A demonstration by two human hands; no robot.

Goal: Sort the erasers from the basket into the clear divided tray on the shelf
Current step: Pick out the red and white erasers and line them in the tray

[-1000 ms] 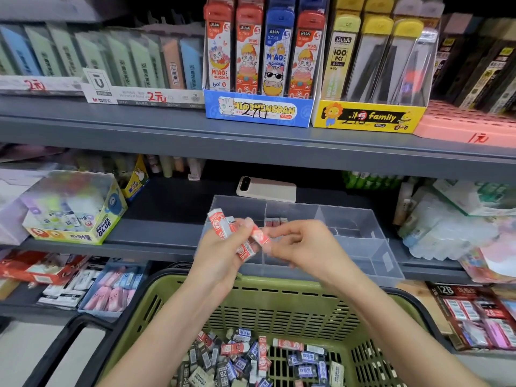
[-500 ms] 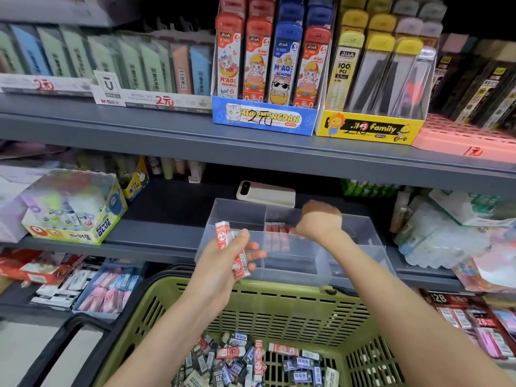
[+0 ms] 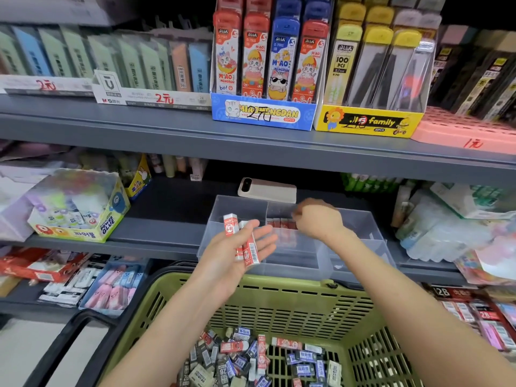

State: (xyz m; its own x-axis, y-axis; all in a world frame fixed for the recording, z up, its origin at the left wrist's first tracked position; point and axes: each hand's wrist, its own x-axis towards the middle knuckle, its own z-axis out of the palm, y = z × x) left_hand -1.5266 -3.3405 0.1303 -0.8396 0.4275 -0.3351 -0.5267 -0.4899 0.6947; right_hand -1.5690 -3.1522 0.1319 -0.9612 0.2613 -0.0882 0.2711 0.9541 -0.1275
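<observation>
At frame centre, red-and-white erasers (image 3: 246,244) are pinched by the left hand (image 3: 231,263) — just before the clear divided tray (image 3: 368,227), where a row of red erasers (image 3: 280,223) is reached by the right hand (image 3: 318,219) (grip not discernible) — above the green basket (image 3: 279,303).

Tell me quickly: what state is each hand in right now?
Left hand: holding red-and-white erasers.
Right hand: fingers curled down into the clear tray, blurred; cannot tell whether it holds anything.
</observation>
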